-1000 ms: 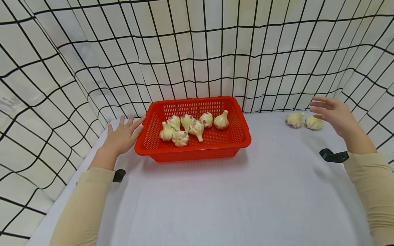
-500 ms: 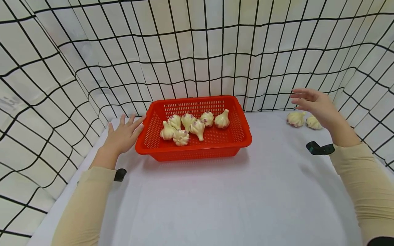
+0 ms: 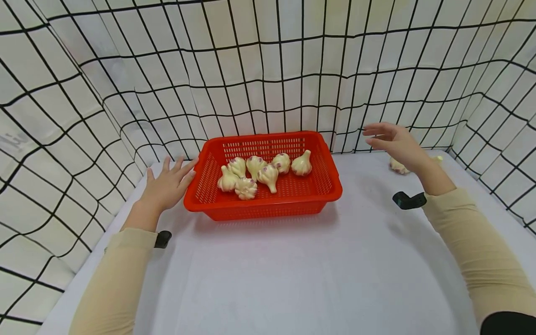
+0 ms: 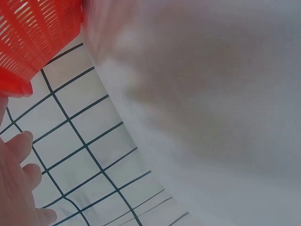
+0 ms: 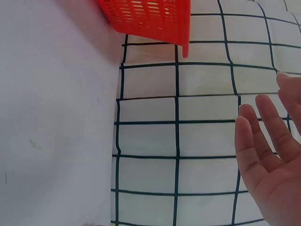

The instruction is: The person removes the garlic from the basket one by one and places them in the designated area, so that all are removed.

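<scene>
A red plastic basket point(image 3: 268, 207) stands at the back of the table, holding several garlic bulbs point(image 3: 268, 176) grouped toward its left and middle. My left hand point(image 3: 166, 185) lies with spread fingers at the basket's left rim; the left wrist view shows its fingertips just by the red rim point(image 4: 14, 84). My right hand point(image 3: 395, 143) hovers right of the basket, fingers extended and holding nothing. In the right wrist view the palm point(image 5: 277, 188) faces the camera, apart from the basket point(image 5: 155, 21). Behind the right hand a garlic bulb point(image 3: 398, 166) is partly hidden, with another mostly covered.
A black grid net point(image 3: 293, 79) over white sheeting walls in the table at the back and both sides. The white tabletop point(image 3: 268, 270) spreads in front of the basket. A black wrist strap point(image 3: 409, 200) hangs under the right wrist.
My right hand has moved left, from above the two loose garlic bulbs toward the basket, and its wrist now covers part of them. The left hand and basket have stayed put.
</scene>
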The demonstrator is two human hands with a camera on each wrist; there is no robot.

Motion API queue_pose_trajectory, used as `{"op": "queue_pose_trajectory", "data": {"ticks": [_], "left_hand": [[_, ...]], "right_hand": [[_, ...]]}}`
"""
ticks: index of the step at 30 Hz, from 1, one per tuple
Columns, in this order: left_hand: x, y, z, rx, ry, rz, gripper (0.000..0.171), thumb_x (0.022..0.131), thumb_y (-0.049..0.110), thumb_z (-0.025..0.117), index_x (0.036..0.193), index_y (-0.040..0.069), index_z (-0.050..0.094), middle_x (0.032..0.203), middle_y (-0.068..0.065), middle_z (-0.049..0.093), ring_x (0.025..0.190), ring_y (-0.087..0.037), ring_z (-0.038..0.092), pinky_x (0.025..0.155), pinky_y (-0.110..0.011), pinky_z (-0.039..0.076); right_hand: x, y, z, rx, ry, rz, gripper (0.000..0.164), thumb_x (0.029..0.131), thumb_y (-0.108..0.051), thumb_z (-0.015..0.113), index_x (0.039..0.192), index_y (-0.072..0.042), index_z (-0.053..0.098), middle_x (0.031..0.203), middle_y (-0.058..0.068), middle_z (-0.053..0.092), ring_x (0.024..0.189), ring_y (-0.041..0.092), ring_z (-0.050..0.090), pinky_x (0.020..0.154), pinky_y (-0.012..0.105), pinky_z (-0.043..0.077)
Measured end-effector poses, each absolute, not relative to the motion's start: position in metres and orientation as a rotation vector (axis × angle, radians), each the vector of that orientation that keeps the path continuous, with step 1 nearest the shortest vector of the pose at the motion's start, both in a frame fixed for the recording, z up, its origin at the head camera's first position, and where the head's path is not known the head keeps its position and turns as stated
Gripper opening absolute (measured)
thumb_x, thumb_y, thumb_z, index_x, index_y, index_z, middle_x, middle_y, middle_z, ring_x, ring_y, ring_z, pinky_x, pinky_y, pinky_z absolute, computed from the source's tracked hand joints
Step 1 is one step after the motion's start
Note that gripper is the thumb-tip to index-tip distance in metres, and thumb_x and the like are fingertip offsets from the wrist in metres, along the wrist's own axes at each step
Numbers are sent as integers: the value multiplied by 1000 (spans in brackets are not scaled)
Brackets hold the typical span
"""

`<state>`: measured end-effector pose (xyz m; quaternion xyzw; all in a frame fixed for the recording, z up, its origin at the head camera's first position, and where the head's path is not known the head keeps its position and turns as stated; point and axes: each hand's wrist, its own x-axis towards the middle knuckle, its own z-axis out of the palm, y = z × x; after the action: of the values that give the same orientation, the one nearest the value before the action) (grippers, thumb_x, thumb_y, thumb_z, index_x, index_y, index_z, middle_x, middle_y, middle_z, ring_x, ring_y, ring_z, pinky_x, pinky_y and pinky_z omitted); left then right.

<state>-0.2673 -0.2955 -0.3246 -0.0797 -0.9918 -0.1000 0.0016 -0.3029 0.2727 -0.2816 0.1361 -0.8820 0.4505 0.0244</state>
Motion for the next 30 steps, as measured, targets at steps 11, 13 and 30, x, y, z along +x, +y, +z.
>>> {"op": "queue_pose_trajectory", "data": {"ticks": [11,13,30], "left_hand": [[-268,-295,-325,-242,-3110,-325,72,106,63,17,165,22,20,168,-24,8,152,-50,-10,108,-77,-16],[-267,-295,-325,-243,-3113,-322,71,107,62,17,165,22,20,168,-24,8,152,-50,-10,108,-77,-15],[-266,-295,-324,-240,-3123,-335,70,107,61,17,165,21,19,168,-25,8,152,-50,-12,108,-77,-16]], "right_hand": [[-315,243,-285,579,-2722,1297,45,105,-21,61,145,-3,54,142,19,57,126,36,55,104,59,46],[-318,238,-285,582,-2739,1270,43,104,-20,61,143,-4,56,142,18,57,126,35,56,103,58,48],[-341,194,-289,825,-2789,889,40,98,-6,67,136,1,61,135,23,60,118,39,58,96,54,54]]}}
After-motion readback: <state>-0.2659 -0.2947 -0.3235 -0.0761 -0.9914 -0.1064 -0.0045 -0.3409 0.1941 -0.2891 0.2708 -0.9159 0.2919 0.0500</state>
